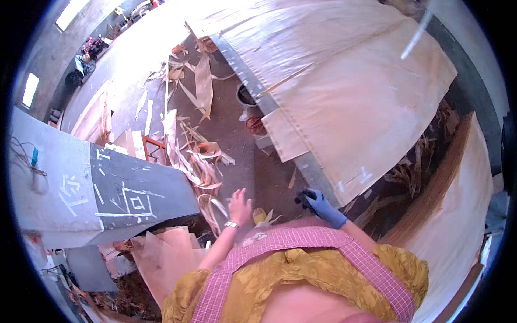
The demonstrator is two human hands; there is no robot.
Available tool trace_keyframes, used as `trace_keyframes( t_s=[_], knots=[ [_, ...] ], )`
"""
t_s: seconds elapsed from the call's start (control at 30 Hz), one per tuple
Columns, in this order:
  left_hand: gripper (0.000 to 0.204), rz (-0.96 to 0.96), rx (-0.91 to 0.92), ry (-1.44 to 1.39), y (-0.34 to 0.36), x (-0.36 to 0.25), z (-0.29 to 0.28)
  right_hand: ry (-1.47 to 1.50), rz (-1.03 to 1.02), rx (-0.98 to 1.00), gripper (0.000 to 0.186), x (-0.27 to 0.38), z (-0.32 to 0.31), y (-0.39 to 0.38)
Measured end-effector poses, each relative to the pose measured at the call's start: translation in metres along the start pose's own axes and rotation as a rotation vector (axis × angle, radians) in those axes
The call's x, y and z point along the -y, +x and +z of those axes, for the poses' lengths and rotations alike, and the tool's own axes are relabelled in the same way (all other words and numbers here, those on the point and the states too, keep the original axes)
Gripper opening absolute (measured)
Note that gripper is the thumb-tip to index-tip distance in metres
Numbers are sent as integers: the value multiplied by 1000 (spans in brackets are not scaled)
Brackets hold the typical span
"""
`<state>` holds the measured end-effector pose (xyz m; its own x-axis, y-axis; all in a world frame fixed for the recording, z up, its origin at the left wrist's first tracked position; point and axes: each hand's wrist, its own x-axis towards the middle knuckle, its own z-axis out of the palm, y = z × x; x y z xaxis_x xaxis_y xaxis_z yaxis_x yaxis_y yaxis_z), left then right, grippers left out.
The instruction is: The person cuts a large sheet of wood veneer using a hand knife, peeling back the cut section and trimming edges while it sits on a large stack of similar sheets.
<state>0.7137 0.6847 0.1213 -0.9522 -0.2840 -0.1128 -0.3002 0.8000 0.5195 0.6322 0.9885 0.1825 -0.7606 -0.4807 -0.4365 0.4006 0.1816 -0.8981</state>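
Pale wood sheet [371, 107]: lies at 1 to 2 o'clock from the centre of the view, spread over a grey table [316, 175]. Surface wrinkled in places, with small white marks near its close end. A smaller pale piece [291, 132] projects past the sheet's left side and covers part of the table's grey edge.

Right hand [321, 207]: at 4 o'clock, wearing a blue glove, just beside the sheet's nearest corner. Fingers bent, dark at the ends; whether they grip a dark object or are merely coated cannot be told. Contact with the sheet cannot be confirmed.

Left hand [240, 206]: at 7 o'clock, ungloved, fingers spread wide, holding nothing, raised above the floor [237, 167]. A pale wristband [231, 224] is worn on that arm.

A yellow shoe [259, 216] shows at 6 o'clock between the hands, ahead of a pink checked apron [291, 237] over mustard-coloured clothing [188, 285].

At 12 o'clock, beside the table edge, a bucket [246, 96] with a dark interior; just below it, a red item [254, 125], kind unclear.

At 9 o'clock, a heap of torn wood strips [200, 156]; further out, an orange-red frame [154, 149].

Between 8 and 9 o'clock, a grey panel [172, 191] with white line markings. Just past 3 o'clock, a tall stack of sheets [458, 188] with brown layered edges.
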Motion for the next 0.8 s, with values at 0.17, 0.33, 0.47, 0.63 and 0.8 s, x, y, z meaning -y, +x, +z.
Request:
trace_keyframes(
  t_s=[0.17,0.33,0.47,0.63,0.8],
  knots=[
    [46,-171,98,43,42,108,-46,37,-58,45,22,48,67,84],
    [44,-142,354,-105,141,183,-57,-2,-165,-54,20,62,92,170],
    [42,-143,471,-197,224,171,-87,72,-233,-272,18,92,108,247],
    [40,-176,612,-100,304,195,-143,117,-273,-221,15,149,121,374],
    [37,-391,465,-97,375,241,-193,-427,-515,-217,21,253,127,475]
  ],
)
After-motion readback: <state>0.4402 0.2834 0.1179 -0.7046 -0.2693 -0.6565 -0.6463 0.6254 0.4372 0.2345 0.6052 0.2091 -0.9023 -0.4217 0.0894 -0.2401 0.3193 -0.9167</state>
